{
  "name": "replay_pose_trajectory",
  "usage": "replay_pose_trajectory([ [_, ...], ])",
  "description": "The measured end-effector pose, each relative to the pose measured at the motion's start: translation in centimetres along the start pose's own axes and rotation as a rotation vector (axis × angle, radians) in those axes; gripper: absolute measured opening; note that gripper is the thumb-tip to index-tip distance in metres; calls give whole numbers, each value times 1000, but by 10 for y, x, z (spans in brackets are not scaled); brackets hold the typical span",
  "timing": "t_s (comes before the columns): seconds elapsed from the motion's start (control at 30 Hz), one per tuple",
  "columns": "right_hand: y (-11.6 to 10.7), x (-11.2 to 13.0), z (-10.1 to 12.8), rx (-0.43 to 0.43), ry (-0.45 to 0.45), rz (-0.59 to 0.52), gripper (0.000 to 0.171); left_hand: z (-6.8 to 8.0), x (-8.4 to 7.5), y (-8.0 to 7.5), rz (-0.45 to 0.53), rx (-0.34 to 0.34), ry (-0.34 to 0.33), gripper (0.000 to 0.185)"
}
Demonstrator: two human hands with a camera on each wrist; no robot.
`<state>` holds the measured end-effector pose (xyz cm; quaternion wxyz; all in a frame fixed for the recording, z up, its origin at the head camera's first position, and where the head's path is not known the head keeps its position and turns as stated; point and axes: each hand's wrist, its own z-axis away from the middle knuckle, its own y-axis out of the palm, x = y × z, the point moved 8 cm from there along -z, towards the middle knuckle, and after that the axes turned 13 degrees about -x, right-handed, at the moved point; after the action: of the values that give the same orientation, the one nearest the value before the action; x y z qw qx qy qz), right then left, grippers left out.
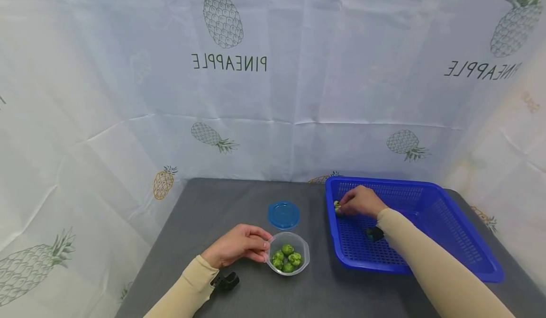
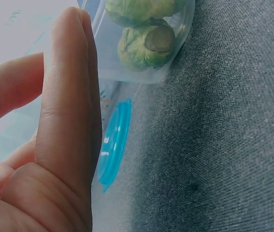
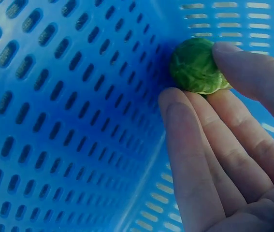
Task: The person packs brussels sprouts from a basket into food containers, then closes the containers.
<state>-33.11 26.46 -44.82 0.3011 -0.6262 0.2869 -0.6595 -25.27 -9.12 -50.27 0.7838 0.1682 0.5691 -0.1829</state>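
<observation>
In the head view, my left hand [image 1: 244, 245] holds the left rim of a clear plastic bowl [image 1: 304, 244] with thumb and fingers. Several green Brussels sprouts [image 1: 287, 249] lie in the bowl; one shows its pale cut stem [image 2: 160, 38] in the left wrist view. My right hand [image 1: 361, 201] reaches inside a blue plastic basket [image 1: 448, 213], at its left wall. There it pinches a single Brussels sprout [image 3: 194, 65] between thumb and fingertips, low by the slotted side. Part of that sprout is hidden by the fingers.
A round blue lid [image 1: 283, 215] lies on the grey table [image 1: 226, 204] just behind the bowl. The basket's raised rim stands to the right of the bowl. A white curtain printed with pineapples [image 1: 298, 95] hangs behind the table and along both sides.
</observation>
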Motion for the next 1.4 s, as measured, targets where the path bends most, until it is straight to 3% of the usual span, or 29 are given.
replay_pose_trajectory([
  [0.37,-24,8,20,68,-30,-84,36,0,-1,-1,1,-3,-5,41],
  [0.57,-41,17,38,64,-37,-95,34,1,-1,-2,-6,6,-1,43],
  [0.9,-52,57,74,10,-133,-28,31,-2,2,-2,-7,-7,-7,41],
  [1.1,-32,97,85,27,-231,-16,23,-2,1,-3,-10,-14,-17,39],
  [1.4,30,146,88,136,-353,6,15,-2,0,-1,-14,-17,-10,39],
])
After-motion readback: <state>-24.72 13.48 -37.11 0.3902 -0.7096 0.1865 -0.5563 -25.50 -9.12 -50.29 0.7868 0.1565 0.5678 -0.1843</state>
